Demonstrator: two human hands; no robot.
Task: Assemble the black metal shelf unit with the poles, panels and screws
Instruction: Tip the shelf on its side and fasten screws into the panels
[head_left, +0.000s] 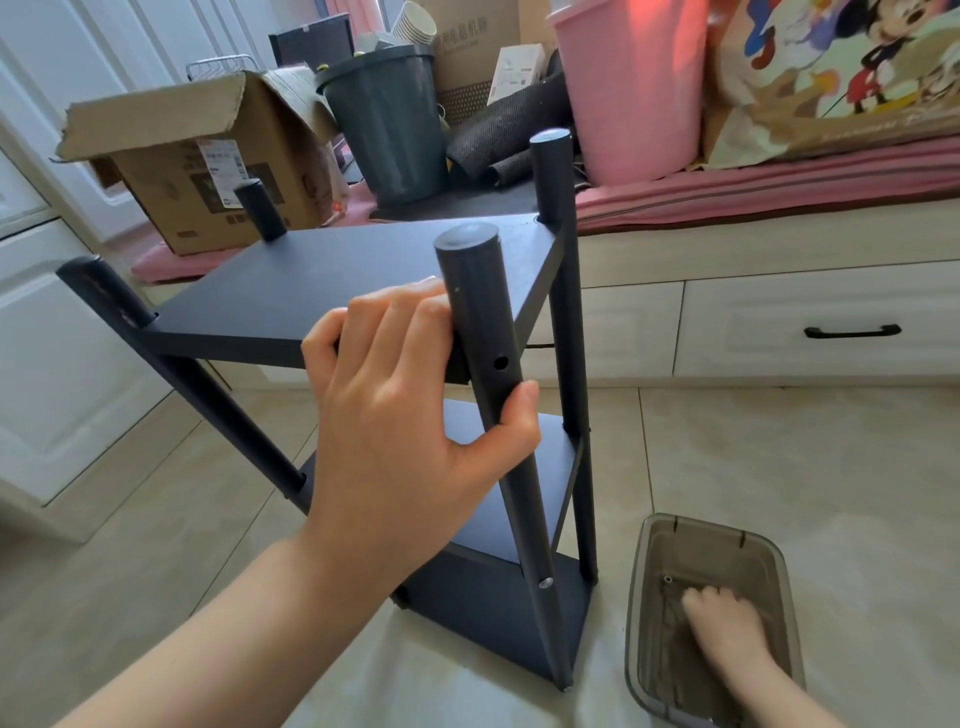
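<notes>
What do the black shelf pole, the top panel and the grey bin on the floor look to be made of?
Round black shelf pole: likely painted metal tube, satin sheen, drilled hole. Flat black top panel: matte, thick square edge, metal or coated board, unclear. Translucent grey bin: plastic, contents show through its walls.

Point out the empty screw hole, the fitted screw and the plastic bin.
Empty screw hole (500, 362), head view: the dark opening in the near pole.
Fitted screw (544, 583), head view: its silver head, low on that pole.
Plastic bin (635, 571), head view: its left wall.
</notes>
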